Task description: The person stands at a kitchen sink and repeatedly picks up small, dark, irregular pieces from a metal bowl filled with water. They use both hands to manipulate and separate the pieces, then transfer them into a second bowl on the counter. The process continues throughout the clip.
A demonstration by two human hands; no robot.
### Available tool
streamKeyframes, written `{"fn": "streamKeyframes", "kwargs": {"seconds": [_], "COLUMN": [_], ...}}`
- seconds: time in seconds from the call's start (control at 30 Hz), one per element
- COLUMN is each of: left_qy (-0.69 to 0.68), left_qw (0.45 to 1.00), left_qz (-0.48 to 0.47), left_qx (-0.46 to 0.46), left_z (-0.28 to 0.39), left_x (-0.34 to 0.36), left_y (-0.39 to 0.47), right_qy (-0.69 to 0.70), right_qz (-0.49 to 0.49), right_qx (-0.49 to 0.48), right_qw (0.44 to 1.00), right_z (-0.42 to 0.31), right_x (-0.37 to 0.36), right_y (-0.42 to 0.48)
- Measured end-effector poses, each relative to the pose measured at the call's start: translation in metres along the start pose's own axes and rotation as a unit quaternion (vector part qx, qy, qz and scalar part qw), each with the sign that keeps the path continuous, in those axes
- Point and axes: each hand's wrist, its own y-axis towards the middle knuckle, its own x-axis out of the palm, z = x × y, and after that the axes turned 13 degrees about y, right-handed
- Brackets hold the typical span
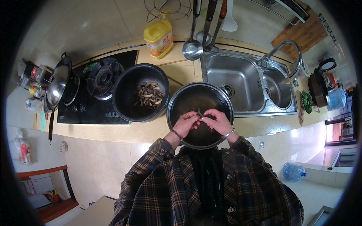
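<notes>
Both my hands meet over a dark, wide pot (199,94) that holds brownish water and stands at the counter's front edge. Between the fingertips of my left hand (185,123) and my right hand (219,121) is a small dark strip (200,112), which looks like a mushroom piece. Fingers of both hands pinch it. Left of this pot sits a deep black pot (124,96) with a heap of sliced mushroom-like pieces (150,95) on its bottom. What lies under the water's surface is hard to make out.
A double stainless-steel sink (234,82) with a curved faucet (294,48) is at the right. Ladles (193,50) hang behind. A black gas cooktop (82,111) carries a lidded wok (58,87) at left. A yellow jug (159,39) stands at the back; greens (306,100) lie far right.
</notes>
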Motion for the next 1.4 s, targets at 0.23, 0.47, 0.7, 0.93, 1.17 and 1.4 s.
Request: {"fn": "streamKeyframes", "kwargs": {"seconds": [0.23,0.47,0.7,0.93,1.17,1.4], "left_qy": [0.001,-0.052,-0.044,0.137,0.222,0.183], "left_qw": [1.0,0.998,0.998,0.99,0.972,0.967], "left_qz": [0.006,0.014,0.044,0.029,0.05,0.174], "left_qx": [0.004,0.009,0.0,0.005,0.06,-0.025], "left_z": [-0.004,-0.001,-0.001,-0.004,-0.008,-0.017], "left_x": [0.0,0.0,0.0,0.0,0.005,-0.004], "left_y": [0.001,0.002,0.004,0.002,0.001,0.01], "right_qy": [0.015,0.348,0.462,0.359,0.175,-0.14], "right_qz": [-0.01,0.019,0.004,0.054,0.014,0.111], "right_qx": [0.044,0.137,0.154,0.172,0.11,-0.023], "right_qw": [0.999,0.927,0.873,0.916,0.978,0.984], "right_z": [0.006,0.016,0.011,0.011,0.021,0.033], "right_x": [-0.005,-0.016,-0.02,-0.011,-0.002,-0.013], "right_y": [0.001,0.005,0.005,0.006,0.009,0.025]}}
